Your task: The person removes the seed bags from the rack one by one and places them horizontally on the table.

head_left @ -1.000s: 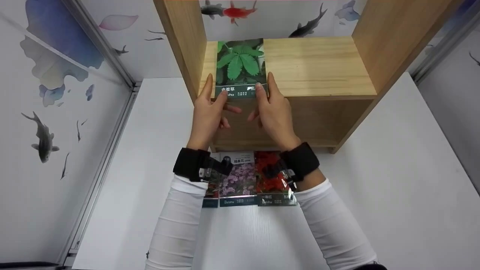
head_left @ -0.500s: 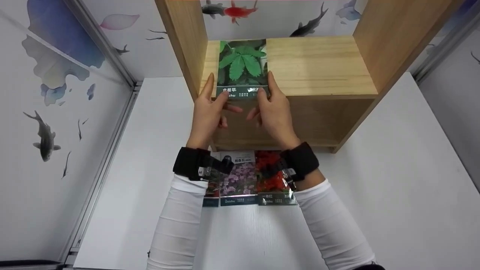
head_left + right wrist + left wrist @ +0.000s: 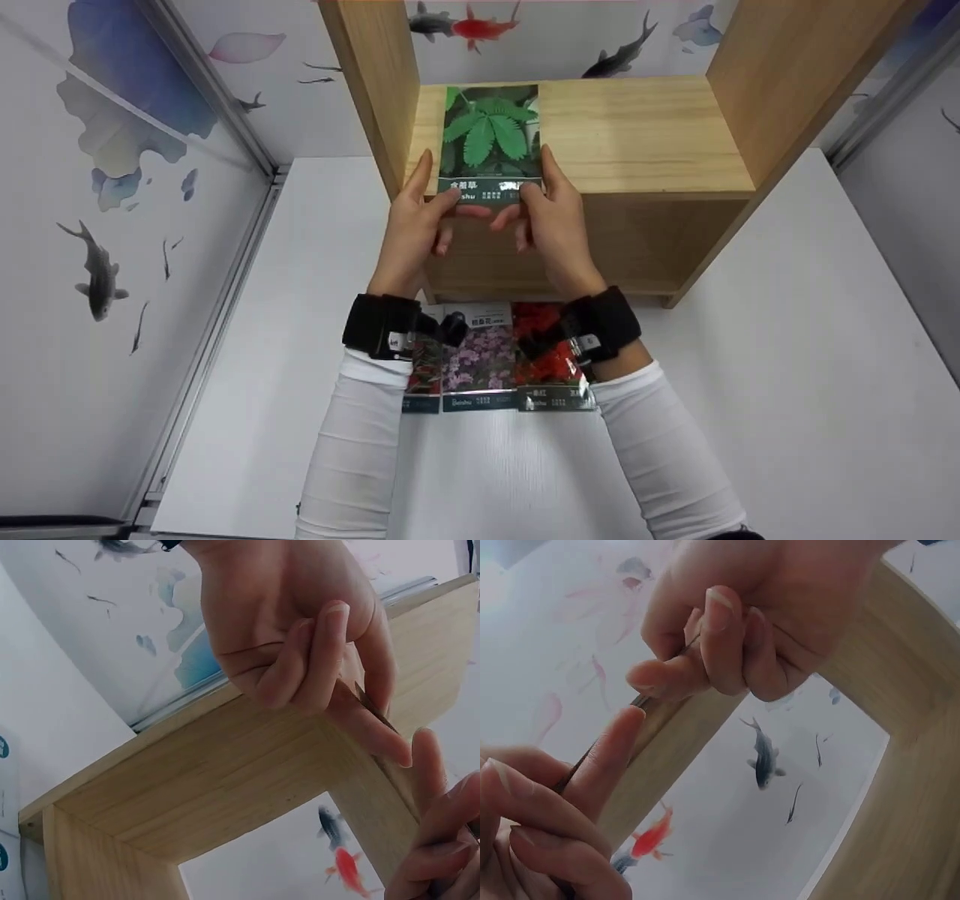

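Note:
A seed packet [image 3: 491, 139] with a green leaf picture lies flat over the left part of the wooden shelf board [image 3: 637, 135], its near edge reaching slightly past the board's front. Whether it touches the wood cannot be told. At its near left corner my left hand [image 3: 411, 236] pinches it, thumb on top and fingers beneath. The right hand [image 3: 556, 232] holds the near right corner the same way. From below, in the left wrist view, index fingers of the left hand [image 3: 742, 630] and right hand [image 3: 547, 817] support the thin packet edge.
Wooden side panels [image 3: 795, 90] rise on both sides of the board. On the white table [image 3: 480, 472] before the shelf lie a purple-flower packet [image 3: 480, 360], a red-flower packet [image 3: 551, 364] and a partly hidden packet [image 3: 425, 382] at the left.
The packet and both hands have shifted slightly right and a little toward me; the head view has also moved a little. Both hands keep their hold.

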Demonstrator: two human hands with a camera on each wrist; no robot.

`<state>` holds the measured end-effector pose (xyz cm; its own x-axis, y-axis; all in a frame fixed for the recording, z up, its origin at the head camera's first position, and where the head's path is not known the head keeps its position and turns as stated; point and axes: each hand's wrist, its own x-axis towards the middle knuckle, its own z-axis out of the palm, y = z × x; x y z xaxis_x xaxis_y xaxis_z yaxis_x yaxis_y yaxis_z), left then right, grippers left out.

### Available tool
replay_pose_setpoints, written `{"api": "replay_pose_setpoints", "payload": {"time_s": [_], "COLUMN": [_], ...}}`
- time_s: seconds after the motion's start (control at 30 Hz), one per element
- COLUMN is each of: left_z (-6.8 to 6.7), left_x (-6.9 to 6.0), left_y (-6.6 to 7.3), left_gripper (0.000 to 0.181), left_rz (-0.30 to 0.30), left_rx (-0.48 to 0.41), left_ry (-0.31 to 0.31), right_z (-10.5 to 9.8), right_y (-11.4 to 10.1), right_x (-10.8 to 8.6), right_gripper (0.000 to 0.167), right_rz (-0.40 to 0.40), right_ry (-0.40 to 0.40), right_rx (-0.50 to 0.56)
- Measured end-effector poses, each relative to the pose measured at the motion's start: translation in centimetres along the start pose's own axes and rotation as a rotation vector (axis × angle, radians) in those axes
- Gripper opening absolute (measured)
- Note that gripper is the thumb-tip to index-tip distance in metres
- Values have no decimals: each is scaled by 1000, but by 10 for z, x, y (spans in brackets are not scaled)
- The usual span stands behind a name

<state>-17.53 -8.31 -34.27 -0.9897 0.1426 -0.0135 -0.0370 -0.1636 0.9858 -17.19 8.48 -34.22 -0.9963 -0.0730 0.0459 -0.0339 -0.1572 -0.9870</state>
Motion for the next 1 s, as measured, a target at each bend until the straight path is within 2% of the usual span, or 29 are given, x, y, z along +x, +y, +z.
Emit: {"api": "replay_pose_setpoints", "payload": {"time_s": [0.2,0.33,0.57,1.0], "left_z": [-1,-4,-8,0], "left_x": [7,10,4,-10], "left_y": [-9,-16,-21,-22], "left_gripper": [67,66,62,60], "left_rz": [-16,-14,-8,8], "left_rx": [-87,-124,-147,-151], "left_ry": [-21,-26,-59,-117], "right_z": [-4,-4,-8,-18], "right_y": [-1,0,3,0], "right_x": [-1,-4,-9,-24], "right_gripper": [59,59,57,60], "right_rz": [8,4,-2,0], "right_ry": [1,-13,-57,-76], "right_rx": [61,64,37,79]}}
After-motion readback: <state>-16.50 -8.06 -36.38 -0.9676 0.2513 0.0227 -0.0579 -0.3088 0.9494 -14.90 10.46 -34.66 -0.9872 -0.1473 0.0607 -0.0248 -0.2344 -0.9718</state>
